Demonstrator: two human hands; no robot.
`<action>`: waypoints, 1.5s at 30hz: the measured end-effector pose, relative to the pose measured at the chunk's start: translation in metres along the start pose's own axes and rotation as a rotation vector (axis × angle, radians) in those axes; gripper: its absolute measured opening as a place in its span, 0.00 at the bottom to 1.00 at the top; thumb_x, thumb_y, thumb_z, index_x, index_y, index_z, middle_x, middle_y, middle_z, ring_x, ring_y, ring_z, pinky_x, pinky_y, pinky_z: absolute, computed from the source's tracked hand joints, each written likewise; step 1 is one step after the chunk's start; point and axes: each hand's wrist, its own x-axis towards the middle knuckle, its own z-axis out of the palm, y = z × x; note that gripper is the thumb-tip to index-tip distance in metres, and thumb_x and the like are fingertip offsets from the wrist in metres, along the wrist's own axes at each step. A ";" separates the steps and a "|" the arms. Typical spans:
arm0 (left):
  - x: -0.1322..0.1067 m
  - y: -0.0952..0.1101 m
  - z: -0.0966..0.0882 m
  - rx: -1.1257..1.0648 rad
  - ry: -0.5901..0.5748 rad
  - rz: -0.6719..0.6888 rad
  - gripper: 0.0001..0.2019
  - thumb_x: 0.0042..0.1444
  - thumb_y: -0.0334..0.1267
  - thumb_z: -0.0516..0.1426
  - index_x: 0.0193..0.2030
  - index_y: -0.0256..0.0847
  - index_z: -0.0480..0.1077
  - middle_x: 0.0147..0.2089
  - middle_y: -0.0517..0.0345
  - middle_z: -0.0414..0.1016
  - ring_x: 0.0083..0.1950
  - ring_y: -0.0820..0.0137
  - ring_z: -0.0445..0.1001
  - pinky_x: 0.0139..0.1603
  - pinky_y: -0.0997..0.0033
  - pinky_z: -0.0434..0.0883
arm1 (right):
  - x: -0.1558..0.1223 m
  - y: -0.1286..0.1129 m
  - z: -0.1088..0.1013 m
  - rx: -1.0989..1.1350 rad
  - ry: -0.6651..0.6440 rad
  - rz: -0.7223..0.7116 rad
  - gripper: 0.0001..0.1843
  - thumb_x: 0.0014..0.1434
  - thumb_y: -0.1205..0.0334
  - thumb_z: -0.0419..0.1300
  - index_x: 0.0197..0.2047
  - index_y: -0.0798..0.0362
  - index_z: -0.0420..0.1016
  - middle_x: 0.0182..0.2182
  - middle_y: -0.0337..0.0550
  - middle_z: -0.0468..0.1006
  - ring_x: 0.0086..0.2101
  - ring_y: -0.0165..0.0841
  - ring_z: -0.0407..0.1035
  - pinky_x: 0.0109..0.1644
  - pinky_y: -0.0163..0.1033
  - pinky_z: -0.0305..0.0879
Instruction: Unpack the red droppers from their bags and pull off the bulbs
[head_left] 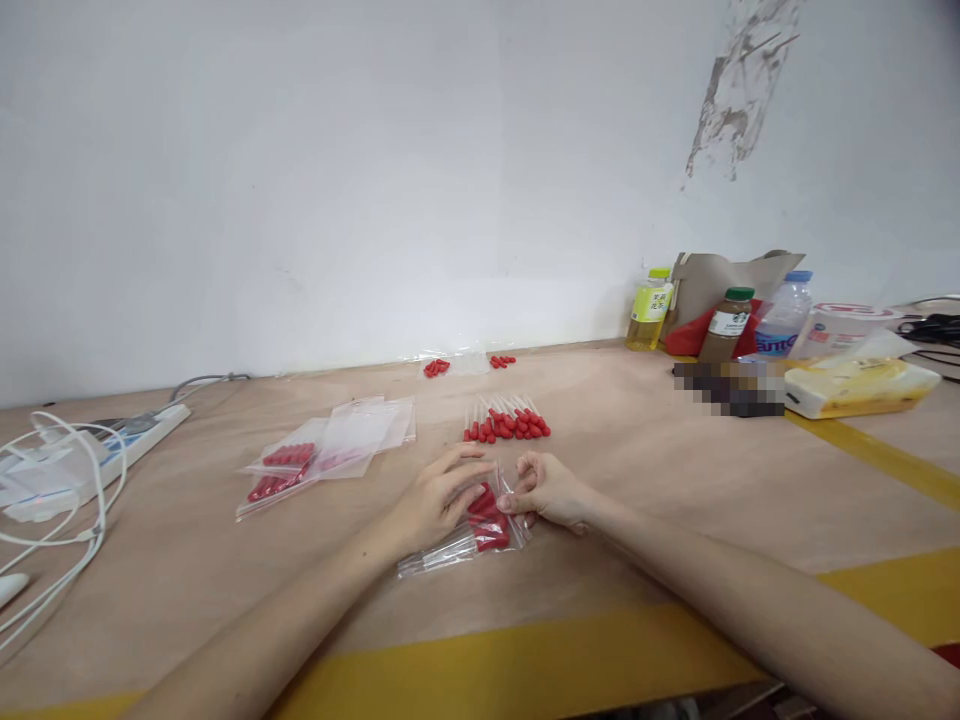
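A clear plastic bag (442, 556) lies on the table in front of me, with white sticks with bulbous red tips (491, 533) inside it. My left hand (442, 497) is over the bag's left side, its fingers and thumb curved onto the plastic. At the right edge, my right hand (546, 490) pinches the film between thumb and fingers. Just beyond my hands is a loose pile of red-tipped sticks (517, 422). To the left, flat clear bags (360, 437) overlap, and some of them hold red-tipped pieces (281, 480).
Farther back by the wall lie more red pieces (436, 368) on clear film. A power strip (150, 440) and white cables (97, 500) are at left. Bottles (649, 315), a grey bag (731, 272) and a tissue pack (862, 388) stand at right. Yellow tape (540, 655) marks the table's front edge.
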 end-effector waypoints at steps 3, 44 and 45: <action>0.014 0.003 -0.001 0.074 -0.065 0.176 0.14 0.58 0.36 0.48 0.47 0.48 0.71 0.53 0.51 0.67 0.58 0.63 0.60 0.57 0.57 0.58 | -0.001 0.002 0.000 -0.013 -0.051 -0.056 0.35 0.21 0.58 0.73 0.25 0.51 0.50 0.11 0.26 0.66 0.13 0.25 0.62 0.17 0.31 0.60; 0.026 -0.001 -0.006 0.555 -0.105 0.521 0.14 0.62 0.30 0.43 0.30 0.36 0.65 0.31 0.57 0.70 0.33 0.73 0.68 0.34 0.75 0.65 | 0.004 -0.001 0.006 -0.219 0.102 0.024 0.11 0.47 0.74 0.53 0.17 0.56 0.61 0.09 0.31 0.64 0.11 0.22 0.59 0.15 0.27 0.59; 0.026 -0.001 -0.009 0.561 -0.112 0.504 0.13 0.62 0.29 0.43 0.31 0.36 0.66 0.33 0.57 0.71 0.33 0.73 0.68 0.34 0.75 0.65 | 0.005 -0.002 0.005 -0.225 0.109 0.023 0.09 0.47 0.74 0.53 0.19 0.56 0.62 0.09 0.31 0.65 0.12 0.23 0.60 0.15 0.27 0.59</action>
